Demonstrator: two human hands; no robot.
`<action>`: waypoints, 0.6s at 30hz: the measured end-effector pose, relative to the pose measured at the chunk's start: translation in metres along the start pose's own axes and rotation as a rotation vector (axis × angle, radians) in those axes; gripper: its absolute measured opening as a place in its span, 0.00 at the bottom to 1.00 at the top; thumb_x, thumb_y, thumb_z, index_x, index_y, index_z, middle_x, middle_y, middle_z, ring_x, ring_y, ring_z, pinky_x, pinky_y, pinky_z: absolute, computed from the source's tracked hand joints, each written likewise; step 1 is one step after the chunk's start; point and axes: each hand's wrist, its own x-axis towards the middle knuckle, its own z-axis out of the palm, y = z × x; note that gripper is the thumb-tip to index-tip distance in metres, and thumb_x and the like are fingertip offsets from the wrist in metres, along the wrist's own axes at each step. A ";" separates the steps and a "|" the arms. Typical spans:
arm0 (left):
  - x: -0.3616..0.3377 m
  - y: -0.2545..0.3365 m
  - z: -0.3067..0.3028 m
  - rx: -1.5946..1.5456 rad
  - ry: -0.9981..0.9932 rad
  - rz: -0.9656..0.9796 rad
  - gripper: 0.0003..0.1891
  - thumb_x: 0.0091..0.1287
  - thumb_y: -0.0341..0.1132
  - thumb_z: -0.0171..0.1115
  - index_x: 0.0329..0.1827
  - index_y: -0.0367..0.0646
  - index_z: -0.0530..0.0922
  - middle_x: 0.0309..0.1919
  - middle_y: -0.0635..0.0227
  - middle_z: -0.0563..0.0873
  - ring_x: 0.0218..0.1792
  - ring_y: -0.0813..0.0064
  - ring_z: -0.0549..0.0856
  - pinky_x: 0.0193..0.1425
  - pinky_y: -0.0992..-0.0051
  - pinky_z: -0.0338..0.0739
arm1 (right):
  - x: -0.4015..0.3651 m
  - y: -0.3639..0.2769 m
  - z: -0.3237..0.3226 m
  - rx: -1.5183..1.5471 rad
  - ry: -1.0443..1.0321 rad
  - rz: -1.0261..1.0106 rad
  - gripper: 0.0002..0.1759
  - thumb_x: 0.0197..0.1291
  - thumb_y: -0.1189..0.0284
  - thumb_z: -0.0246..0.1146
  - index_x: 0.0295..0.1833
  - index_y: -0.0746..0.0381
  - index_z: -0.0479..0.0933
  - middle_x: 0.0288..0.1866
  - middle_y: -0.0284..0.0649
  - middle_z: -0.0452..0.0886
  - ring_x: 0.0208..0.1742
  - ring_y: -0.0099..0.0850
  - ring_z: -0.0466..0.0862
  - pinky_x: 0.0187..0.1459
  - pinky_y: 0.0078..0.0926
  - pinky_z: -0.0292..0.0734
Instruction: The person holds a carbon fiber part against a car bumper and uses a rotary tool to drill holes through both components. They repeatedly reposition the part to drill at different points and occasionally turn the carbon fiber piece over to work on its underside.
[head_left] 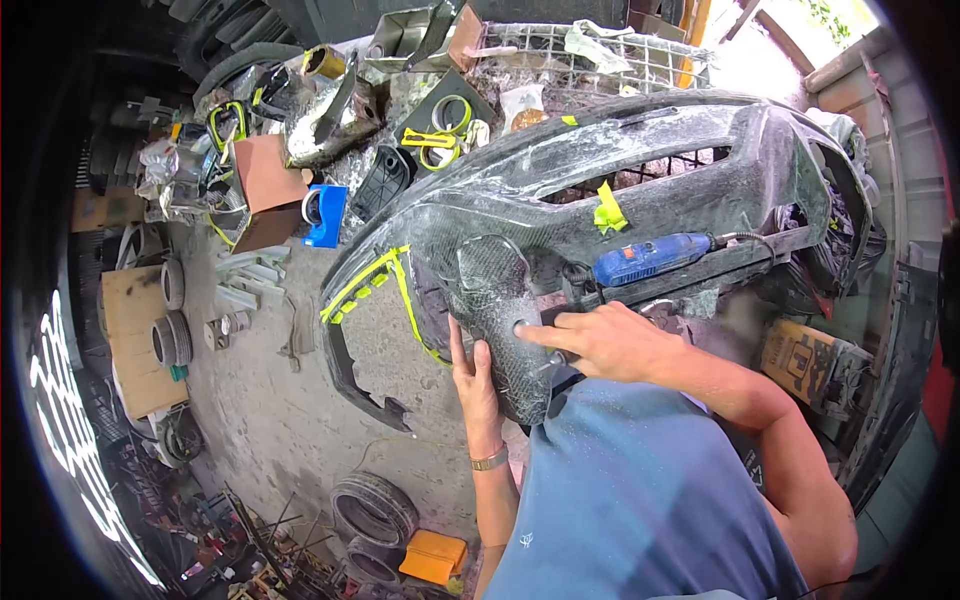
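A dark, dusty carbon-fibre-patterned part [505, 290] stands nearly upright in front of my body, its lower end close to my shirt. My left hand [474, 388] grips its left edge, thumb on the face and index finger stretched along the side; the other fingers are hidden. The index finger of my right hand [605, 342] touches the part beside a small round hole [520, 327]. The other right fingers are curled, and whether they hold anything is hidden. Behind lies a large scuffed car bumper [640, 205], with yellow-green tape [410, 305] on its left end.
A blue rotary tool [650, 259] lies on the bumper's near side. Tape rolls [452, 115], a blue tape dispenser [324, 216] and a cardboard box [268, 185] crowd the far left. Tyres [374, 508] and an orange bundle [434, 556] are on the floor.
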 end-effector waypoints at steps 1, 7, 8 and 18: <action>-0.003 0.002 0.003 0.060 0.030 0.062 0.36 0.75 0.36 0.60 0.81 0.44 0.53 0.74 0.57 0.66 0.68 0.68 0.71 0.71 0.69 0.68 | 0.001 -0.005 -0.002 -0.120 -0.059 0.076 0.31 0.53 0.72 0.66 0.67 0.51 0.74 0.54 0.48 0.84 0.47 0.47 0.85 0.48 0.43 0.82; -0.017 -0.002 0.011 0.161 0.032 0.130 0.39 0.74 0.36 0.62 0.82 0.45 0.51 0.73 0.55 0.67 0.66 0.67 0.72 0.71 0.68 0.65 | -0.013 0.010 0.001 0.125 0.061 -0.063 0.27 0.54 0.71 0.67 0.63 0.58 0.76 0.50 0.51 0.84 0.48 0.50 0.84 0.50 0.46 0.80; -0.019 -0.005 0.012 0.139 0.063 0.132 0.39 0.73 0.36 0.62 0.82 0.45 0.50 0.72 0.56 0.67 0.65 0.68 0.72 0.71 0.68 0.65 | -0.015 0.010 -0.001 0.192 0.082 -0.022 0.26 0.54 0.72 0.67 0.62 0.59 0.77 0.50 0.51 0.84 0.49 0.50 0.84 0.51 0.46 0.79; -0.021 0.007 0.026 0.026 0.037 0.080 0.31 0.78 0.42 0.54 0.80 0.45 0.55 0.71 0.59 0.71 0.65 0.68 0.75 0.68 0.68 0.71 | -0.023 0.011 0.012 0.351 0.003 -0.081 0.30 0.55 0.73 0.67 0.66 0.57 0.75 0.41 0.51 0.85 0.43 0.49 0.86 0.47 0.40 0.80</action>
